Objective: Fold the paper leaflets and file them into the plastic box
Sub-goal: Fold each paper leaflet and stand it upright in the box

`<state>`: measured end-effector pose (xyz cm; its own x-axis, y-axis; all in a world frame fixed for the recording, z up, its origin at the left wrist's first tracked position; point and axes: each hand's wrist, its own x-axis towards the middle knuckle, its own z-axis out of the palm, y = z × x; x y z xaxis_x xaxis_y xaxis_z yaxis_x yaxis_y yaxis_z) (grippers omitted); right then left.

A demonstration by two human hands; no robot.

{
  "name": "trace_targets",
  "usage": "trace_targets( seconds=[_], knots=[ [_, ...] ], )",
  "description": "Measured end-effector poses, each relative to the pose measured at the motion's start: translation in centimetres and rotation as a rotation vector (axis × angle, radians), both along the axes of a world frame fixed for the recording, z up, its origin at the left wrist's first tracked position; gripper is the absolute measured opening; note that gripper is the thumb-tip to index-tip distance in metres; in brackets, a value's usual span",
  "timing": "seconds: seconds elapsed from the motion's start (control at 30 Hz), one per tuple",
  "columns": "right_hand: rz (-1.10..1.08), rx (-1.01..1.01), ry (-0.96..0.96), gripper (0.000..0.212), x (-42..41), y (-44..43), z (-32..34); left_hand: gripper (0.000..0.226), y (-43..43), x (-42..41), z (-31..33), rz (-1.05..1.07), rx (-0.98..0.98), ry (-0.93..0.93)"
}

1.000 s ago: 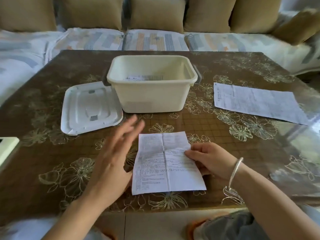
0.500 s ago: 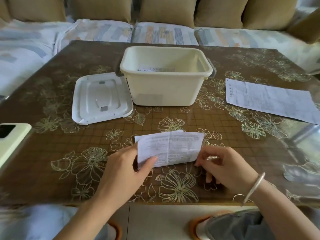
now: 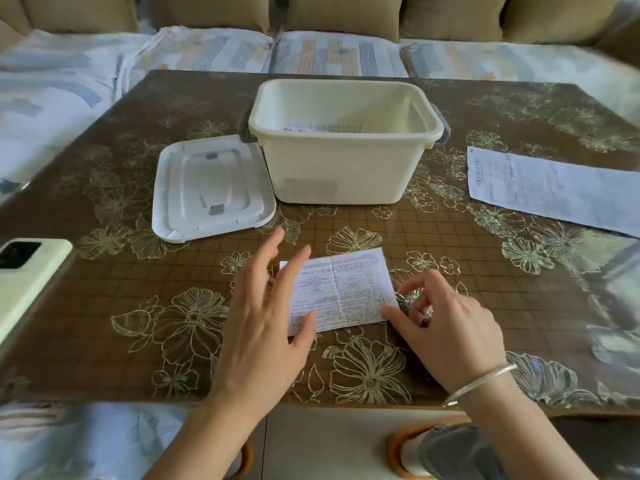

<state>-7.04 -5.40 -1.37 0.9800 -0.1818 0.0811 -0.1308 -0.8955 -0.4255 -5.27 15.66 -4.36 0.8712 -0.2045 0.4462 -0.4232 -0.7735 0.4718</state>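
1. A folded white printed leaflet (image 3: pixel 341 289), creased down the middle, lies flat on the worktop (image 3: pixel 519 323), lower centre.
2. The left hand (image 3: pixel 266 327) is spread wide, thumb on its lower left edge.
3. The right hand (image 3: pixel 446 327) has curled fingers, thumb touching the lower right corner; grip unclear.

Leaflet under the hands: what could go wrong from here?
The leaflet is touched only at its near edge, by the thumb of the left hand and by the right hand at the corner. On the glossy table it might slide and crease askew. The phone lies left of the left arm, so a wide sweep of that arm could knock it.
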Motion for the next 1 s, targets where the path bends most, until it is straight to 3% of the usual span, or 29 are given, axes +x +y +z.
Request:
trace_targets(
  seconds=[0.07, 0.17, 0.37, 0.47, 0.57, 0.7, 0.83, 1.0],
  knots=[
    [0.030, 0.005, -0.030, 0.032, 0.0, -0.2, -0.2, 0.052, 0.0, 0.2, 0.0, -0.024, 0.045, -0.033],
    [0.175, -0.027, -0.234, 0.026, 0.0, -0.5, -0.5, 0.028, 0.2, 0.2, -0.2, -0.090, 0.093, -0.041],
    [0.615, -0.214, -0.351, 0.024, 1.7, -1.1, -0.7, 0.030, 0.3, 0.6, -0.1, -0.127, 0.071, 0.022],
    [0.705, -0.332, -0.420, 0.017, 2.6, -1.2, -0.3, 0.028, 0.4, 0.8, -0.1, -0.128, 0.040, 0.042],
    [0.775, -0.283, -0.458, 0.017, 2.9, -1.3, 0.0, 0.026, 0.5, 0.7, 0.1, -0.134, -0.017, 0.052],
    [0.695, -0.150, -0.473, 0.022, 2.5, -1.1, -0.2, 0.050, 0.4, 0.1, 0.5, -0.142, -0.058, 0.036],
    [0.562, 0.017, -0.416, 0.021, 1.3, -0.6, -0.1, 0.028, 0.5, -0.5, 0.3, -0.106, -0.157, -0.020],
    [0.333, 0.211, -0.354, 0.010, 0.8, 0.3, -0.8, 0.032, 0.7, -0.1, 0.1, -0.032, -0.260, 0.103]
  ],
)
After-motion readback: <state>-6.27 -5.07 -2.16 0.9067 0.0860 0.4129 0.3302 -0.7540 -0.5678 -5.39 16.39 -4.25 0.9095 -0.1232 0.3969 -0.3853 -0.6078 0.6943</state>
